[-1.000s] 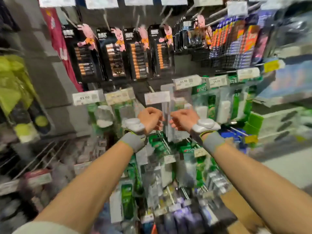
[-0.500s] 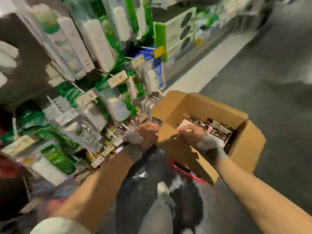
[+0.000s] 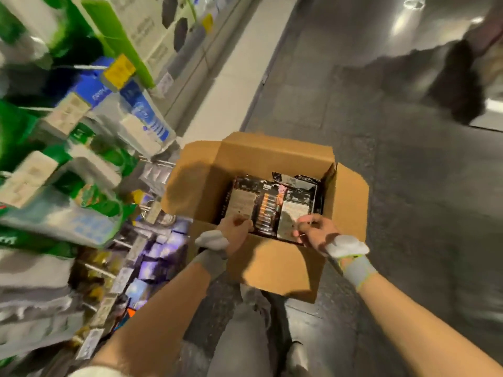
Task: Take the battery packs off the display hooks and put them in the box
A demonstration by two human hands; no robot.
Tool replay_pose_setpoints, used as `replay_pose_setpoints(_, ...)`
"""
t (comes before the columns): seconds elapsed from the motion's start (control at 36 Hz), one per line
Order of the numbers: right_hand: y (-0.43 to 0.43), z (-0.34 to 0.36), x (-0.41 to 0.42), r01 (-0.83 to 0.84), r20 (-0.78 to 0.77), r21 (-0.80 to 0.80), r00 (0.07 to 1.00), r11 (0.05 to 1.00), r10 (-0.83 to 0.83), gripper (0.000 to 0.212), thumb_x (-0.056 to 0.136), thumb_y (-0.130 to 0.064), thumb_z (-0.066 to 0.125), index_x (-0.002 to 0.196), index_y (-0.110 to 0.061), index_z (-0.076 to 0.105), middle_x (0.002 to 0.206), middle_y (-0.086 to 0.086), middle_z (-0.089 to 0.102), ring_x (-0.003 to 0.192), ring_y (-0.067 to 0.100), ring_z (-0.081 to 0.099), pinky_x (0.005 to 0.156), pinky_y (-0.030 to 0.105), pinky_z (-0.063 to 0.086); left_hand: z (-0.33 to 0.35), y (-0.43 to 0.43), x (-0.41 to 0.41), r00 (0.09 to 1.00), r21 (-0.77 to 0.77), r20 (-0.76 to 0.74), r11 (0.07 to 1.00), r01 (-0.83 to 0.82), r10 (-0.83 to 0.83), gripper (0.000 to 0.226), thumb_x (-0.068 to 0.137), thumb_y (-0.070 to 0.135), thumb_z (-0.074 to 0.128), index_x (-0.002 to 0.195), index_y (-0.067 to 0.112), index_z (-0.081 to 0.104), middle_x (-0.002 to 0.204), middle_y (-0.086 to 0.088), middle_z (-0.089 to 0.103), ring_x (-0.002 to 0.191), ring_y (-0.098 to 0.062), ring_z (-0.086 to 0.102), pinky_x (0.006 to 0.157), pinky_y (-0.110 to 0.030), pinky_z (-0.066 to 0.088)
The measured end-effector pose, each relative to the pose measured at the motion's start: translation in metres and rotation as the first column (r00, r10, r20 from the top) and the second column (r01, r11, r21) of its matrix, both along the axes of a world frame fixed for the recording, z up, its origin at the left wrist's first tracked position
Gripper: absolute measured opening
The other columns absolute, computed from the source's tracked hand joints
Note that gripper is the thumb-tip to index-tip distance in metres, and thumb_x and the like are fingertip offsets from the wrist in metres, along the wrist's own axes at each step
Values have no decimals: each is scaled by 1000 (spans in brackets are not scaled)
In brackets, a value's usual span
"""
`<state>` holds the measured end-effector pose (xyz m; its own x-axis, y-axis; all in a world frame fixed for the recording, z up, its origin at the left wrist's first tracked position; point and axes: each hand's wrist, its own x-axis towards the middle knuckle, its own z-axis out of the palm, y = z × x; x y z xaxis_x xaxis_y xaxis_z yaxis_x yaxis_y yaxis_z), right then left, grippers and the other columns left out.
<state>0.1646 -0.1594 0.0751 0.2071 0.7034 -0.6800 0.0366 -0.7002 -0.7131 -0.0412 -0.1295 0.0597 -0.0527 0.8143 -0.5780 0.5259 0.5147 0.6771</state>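
Now the left hand (image 3: 235, 229) and right hand (image 3: 313, 231) each pinch packs (image 3: 268, 208) low inside the box (image 3: 272, 268), mid frame. Next, I think: let go softly, then fetch more packs.

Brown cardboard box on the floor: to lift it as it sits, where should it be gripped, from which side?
Probably low on the two side walls of the brown cardboard box, coming in from left and right. Its flaps splay outward and would likely bend; black battery packs lie loose inside, so keep it level.
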Motion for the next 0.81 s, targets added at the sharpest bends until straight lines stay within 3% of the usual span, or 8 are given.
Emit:
replay_pose_setpoints(0.08,23,-20,-2,67,-3,-64,998,996,-67,18,94,3,49,82,-10,49,56,11,54,28,8,44,31,13,30,-16,30,-1,1000,-56,19,998,15,-14,7,91,21,63,91,15,67,88,-9,70,84,-29,68,82,-46,57)
replay_pose_setpoints(0.17,40,-38,-5,119,10,-102,993,988,-118,25,94,3,50,76,-14,48,50,9,54,26,8,42,32,13,28,-35,56,-8,999,-124,32,991,42,-38,11,96,18,58,100,11,65,80,0,65,71,-15,64,61,-31,54)
replay_pose_setpoints(0.31,68,-72,-8,158,10,-176,987,972,-159,15,93,7,51,88,-7,50,67,14,53,29,6,47,32,16,32,-69,103,-19,986,-315,83,935,163,-144,20,104,18,41,90,11,53,85,-9,54,67,-14,48,61,-23,43)
replay_pose_setpoints(0.42,80,-89,-7,151,22,-181,989,972,-149,10,92,1,57,93,-9,53,69,10,57,42,10,51,40,18,40,-102,128,-30,990,-274,-18,953,127,-137,23,95,17,62,116,8,61,110,-14,68,83,-24,66,56,-26,55)
replay_pose_setpoints(0.47,83,-104,-4,117,60,-187,992,975,-108,7,92,-6,59,91,-13,57,80,12,65,58,16,59,55,24,49,-111,135,-33,989,-223,-41,966,132,-145,36,89,23,69,121,6,63,110,-15,68,91,-29,68,65,-34,61)
replay_pose_setpoints(0.56,81,-130,1,51,158,-235,987,971,-13,7,89,-21,65,91,-23,58,100,6,69,84,23,64,82,37,53,-129,142,-32,988,-241,-1,959,147,-151,25,92,24,67,111,9,62,97,-7,68,82,-20,64,85,-43,57)
replay_pose_setpoints(0.69,93,-149,6,79,214,-293,977,953,-15,46,88,-25,65,129,-19,45,108,-4,55,74,7,58,75,25,48,-150,152,-25,975,-265,-16,941,209,-221,24,92,28,67,111,16,60,104,-1,62,91,-17,62,87,-36,54)
replay_pose_setpoints(0.81,102,-163,6,144,381,-316,924,938,-14,63,79,-32,68,135,-22,42,132,7,47,119,27,51,103,42,41,-160,158,-17,978,-276,-22,942,192,-206,29,89,29,70,112,18,57,110,0,61,101,-19,61,87,-34,54)
